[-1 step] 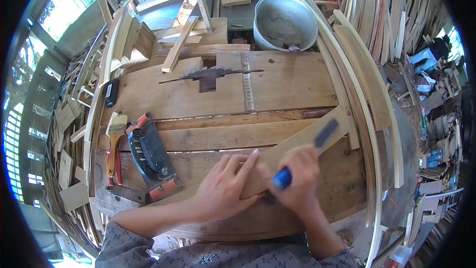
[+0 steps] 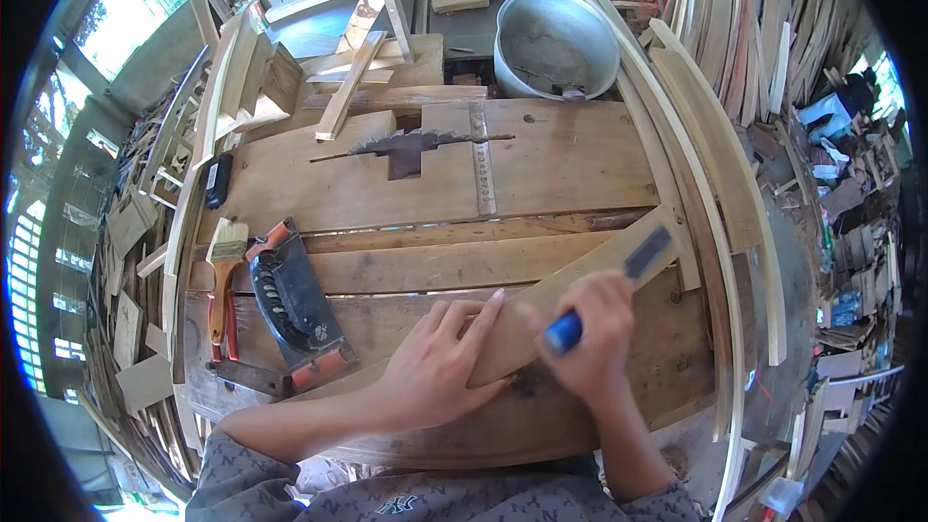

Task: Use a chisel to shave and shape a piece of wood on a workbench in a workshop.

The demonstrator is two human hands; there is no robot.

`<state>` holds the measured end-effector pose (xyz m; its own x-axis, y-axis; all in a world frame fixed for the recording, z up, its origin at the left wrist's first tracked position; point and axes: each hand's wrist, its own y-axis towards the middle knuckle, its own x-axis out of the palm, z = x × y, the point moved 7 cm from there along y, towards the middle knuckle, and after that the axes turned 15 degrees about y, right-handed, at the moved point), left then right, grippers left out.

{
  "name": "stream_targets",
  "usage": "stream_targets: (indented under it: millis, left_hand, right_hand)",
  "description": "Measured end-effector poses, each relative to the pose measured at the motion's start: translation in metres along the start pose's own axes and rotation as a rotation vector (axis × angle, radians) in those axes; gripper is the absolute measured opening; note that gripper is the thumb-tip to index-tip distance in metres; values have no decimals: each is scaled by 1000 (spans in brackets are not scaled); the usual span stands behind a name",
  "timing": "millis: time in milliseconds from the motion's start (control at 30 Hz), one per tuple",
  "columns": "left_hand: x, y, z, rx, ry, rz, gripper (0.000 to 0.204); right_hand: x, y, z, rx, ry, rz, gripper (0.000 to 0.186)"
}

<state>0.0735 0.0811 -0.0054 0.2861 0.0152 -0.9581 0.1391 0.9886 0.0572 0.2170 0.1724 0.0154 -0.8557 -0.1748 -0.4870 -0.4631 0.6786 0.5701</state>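
My right hand point(image 2: 593, 341) is closed on a blue-handled tool point(image 2: 565, 330) with a flat dark blade point(image 2: 645, 252), which lies over the right part of a light wooden plank point(image 2: 565, 275). My left hand point(image 2: 435, 358) rests spread on that plank, thumb toward its near edge and fingers on top. The plank lies diagonally on the worn wooden bench point(image 2: 638, 387). To the left of my hands are a dark bar-shaped tool point(image 2: 292, 300) with orange ends, a paintbrush point(image 2: 227, 261) and a red-handled tool point(image 2: 230, 329).
A metal pot point(image 2: 556, 39) stands at the back right. Loose wood strips point(image 2: 348, 87) lie at the back, long boards point(image 2: 715, 184) run along both sides, and a black object point(image 2: 217, 181) lies at left. Stacks of timber point(image 2: 735, 29) fill the right wall.
My right hand and the blue-handled tool have moved slightly to the right and up along the plank. My left hand stays where it was.
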Motion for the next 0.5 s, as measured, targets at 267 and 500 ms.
stream_targets:
  millis: [267,500]
  left_hand:
    - [0,1,-5,17,-122,50,125]
    - [-5,2,-4,11,-110,56,130]
  right_hand:
    - [21,-13,-19,-21,62,-42,39]
    - [9,1,-6,61,-24,-15,40]
